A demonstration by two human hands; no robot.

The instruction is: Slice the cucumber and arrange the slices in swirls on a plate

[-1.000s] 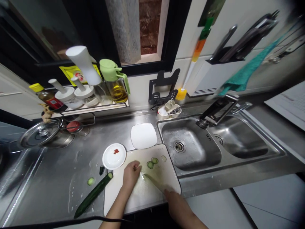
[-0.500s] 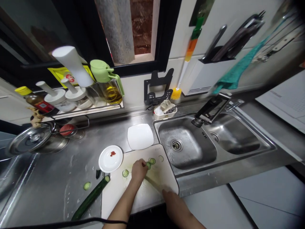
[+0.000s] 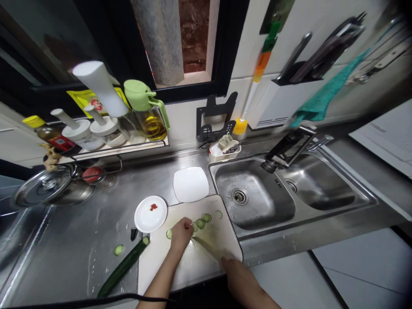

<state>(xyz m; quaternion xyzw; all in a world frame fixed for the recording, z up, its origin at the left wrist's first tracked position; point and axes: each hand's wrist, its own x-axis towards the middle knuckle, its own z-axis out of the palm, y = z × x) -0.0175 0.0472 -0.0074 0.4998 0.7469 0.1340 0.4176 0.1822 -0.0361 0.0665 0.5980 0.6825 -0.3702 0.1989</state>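
My left hand (image 3: 182, 234) is over the middle of the white cutting board (image 3: 161, 262), its fingers pinched together at a row of cucumber slices (image 3: 200, 223); what they hold is too small to make out. One slice (image 3: 169, 233) shows at the left of that hand. My right hand (image 3: 236, 270) is closed round the handle of a knife (image 3: 209, 248), whose blade points up and left toward my left hand. A cut cucumber (image 3: 124, 267) lies against the board's left edge, with a loose slice (image 3: 119, 249) on the steel counter beside it.
A round plate (image 3: 141, 221) with small red pieces and a square white plate (image 3: 191, 184) stand behind the board. The double sink (image 3: 254, 193) is at the right. A shelf (image 3: 128, 147) with bottles and jars hangs at the left, above a lidded pot (image 3: 77, 193).
My left hand has moved a little left, and more of the slice row shows at its right. My right hand and the knife have barely shifted. The view has moved slightly.
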